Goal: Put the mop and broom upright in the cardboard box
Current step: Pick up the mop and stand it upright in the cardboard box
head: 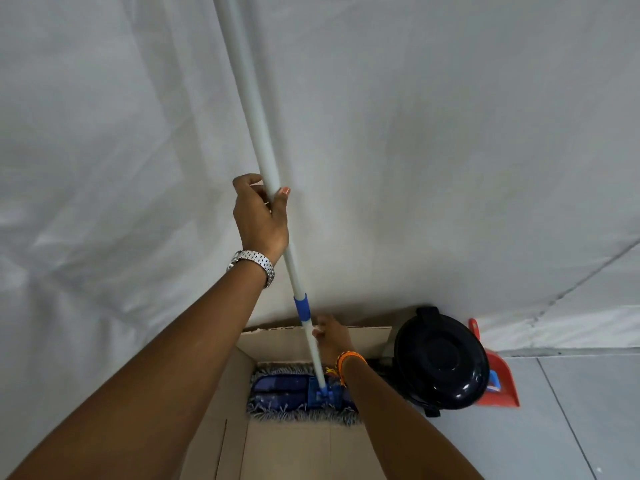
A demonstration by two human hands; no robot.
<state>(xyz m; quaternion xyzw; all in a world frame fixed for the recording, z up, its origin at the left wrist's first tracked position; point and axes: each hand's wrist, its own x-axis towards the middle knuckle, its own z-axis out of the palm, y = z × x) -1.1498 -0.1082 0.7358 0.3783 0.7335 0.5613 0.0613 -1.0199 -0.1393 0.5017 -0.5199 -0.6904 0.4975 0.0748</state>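
The mop stands nearly upright in the open cardboard box. Its white pole with a blue collar leans toward the top left. Its flat blue fringed head lies on the box's floor against the far wall. My left hand, a metal watch on the wrist, grips the pole at mid-height. My right hand, with orange bands on the wrist, holds the pole low down, just below the blue collar, inside the box. No broom is in view.
A white cloth backdrop hangs right behind the box. A black round-lidded bin stands close to the box's right side, with a red dustpan leaning beyond it. Grey tiled floor lies to the right.
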